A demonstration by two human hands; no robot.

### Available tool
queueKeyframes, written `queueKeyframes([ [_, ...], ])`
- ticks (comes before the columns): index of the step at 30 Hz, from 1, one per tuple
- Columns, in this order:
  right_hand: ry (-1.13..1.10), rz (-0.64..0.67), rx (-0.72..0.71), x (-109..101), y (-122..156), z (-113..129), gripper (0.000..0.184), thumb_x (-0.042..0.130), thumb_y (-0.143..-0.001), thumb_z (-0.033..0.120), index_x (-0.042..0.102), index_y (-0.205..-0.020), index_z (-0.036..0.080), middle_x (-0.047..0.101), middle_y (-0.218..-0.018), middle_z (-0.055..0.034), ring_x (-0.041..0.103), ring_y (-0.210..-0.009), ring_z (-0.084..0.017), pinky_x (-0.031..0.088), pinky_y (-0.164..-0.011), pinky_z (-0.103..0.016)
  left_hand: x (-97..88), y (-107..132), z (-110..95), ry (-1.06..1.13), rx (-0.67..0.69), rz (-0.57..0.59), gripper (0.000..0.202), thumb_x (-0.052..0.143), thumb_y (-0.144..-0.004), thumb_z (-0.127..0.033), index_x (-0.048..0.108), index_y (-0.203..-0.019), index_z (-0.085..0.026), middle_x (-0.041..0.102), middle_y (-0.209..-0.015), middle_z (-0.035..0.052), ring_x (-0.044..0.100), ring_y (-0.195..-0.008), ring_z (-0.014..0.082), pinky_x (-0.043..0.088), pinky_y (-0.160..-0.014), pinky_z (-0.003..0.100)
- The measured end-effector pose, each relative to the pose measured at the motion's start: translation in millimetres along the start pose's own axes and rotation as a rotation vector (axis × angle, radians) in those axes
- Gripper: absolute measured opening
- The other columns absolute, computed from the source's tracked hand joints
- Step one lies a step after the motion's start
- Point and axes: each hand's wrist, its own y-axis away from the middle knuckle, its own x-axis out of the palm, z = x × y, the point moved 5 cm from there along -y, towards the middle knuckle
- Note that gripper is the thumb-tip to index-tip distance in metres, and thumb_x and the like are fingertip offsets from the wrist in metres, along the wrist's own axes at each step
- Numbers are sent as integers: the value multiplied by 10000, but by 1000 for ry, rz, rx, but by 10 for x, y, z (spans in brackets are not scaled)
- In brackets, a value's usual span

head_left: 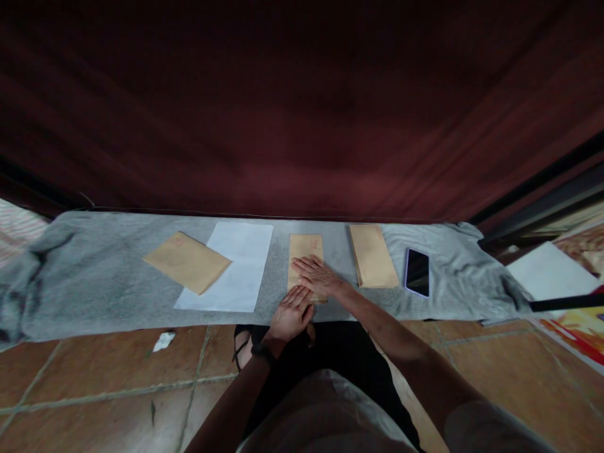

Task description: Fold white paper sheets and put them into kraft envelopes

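Observation:
A tan envelope (pixel 304 246) lies upright in the middle of a grey cloth (pixel 94 277). My right hand (pixel 317 275) lies flat on its lower half, fingers stretched out and pointing left. My left hand (pixel 291 313) rests flat on the envelope's near end, fingers extended. To the left, another tan envelope (pixel 187 261) lies tilted, partly over a white sheet of paper (pixel 236 267). To the right sits a stack of tan envelopes (pixel 372 255).
A dark phone (pixel 418 272) lies right of the stack on the cloth. A dark red curtain (pixel 302 107) hangs behind. Tiled floor (pixel 94 390) with a white paper scrap (pixel 163 341) is in front. White paper and colourful prints (pixel 557 277) lie at the right.

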Motion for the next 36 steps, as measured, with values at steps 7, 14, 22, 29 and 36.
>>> queueKeyframes([
  [7, -40, -11, 40, -30, 197, 151, 534, 372, -1076, 388, 319, -1574, 204, 314, -1642, -60, 290, -1519, -194, 201, -1270, -436, -2, 56, 1, -9, -8, 18, 369, 460, -987, -280, 660, -1277, -172, 682, -1323, 119, 588, -1306, 268, 498, -1108, 483],
  [14, -54, -74, 30, -12, 507, 358, 559, 370, -1077, 418, 338, -1560, 140, 313, -1635, -101, 302, -1515, -217, 245, -1261, -447, -34, 224, 45, -27, 2, 23, 393, 438, -1007, -256, 605, -1348, -157, 627, -1403, 126, 554, -1347, 246, 482, -1130, 465],
  [22, -80, -174, -4, -89, 1003, 568, 640, 480, -1035, 450, 310, -1573, 149, 350, -1616, -127, 342, -1498, -223, 308, -1243, -440, -215, 92, 64, 24, -36, 64, 348, 399, -1029, -261, 674, -1236, -206, 710, -1276, 78, 657, -1193, 211, 542, -1037, 400],
  [29, -108, -185, 65, -78, 1046, 596, 531, 550, -1002, 447, 535, -1421, 121, 597, -1430, -162, 484, -1409, -249, 335, -1232, -465, -36, -335, 76, -15, -2, 155, 452, 343, -1054, -351, 539, -1422, -178, 553, -1493, 91, 482, -1403, 210, 408, -1169, 423],
  [36, -164, -225, 65, -80, 1020, 569, 486, 602, -967, 383, 572, -1396, 156, 605, -1428, -136, 509, -1388, -250, 362, -1220, -450, 254, -697, 272, -62, 97, 238, 530, 294, -1052, -408, 378, -1548, -241, 393, -1614, 45, 311, -1510, 193, 251, -1247, 451],
])
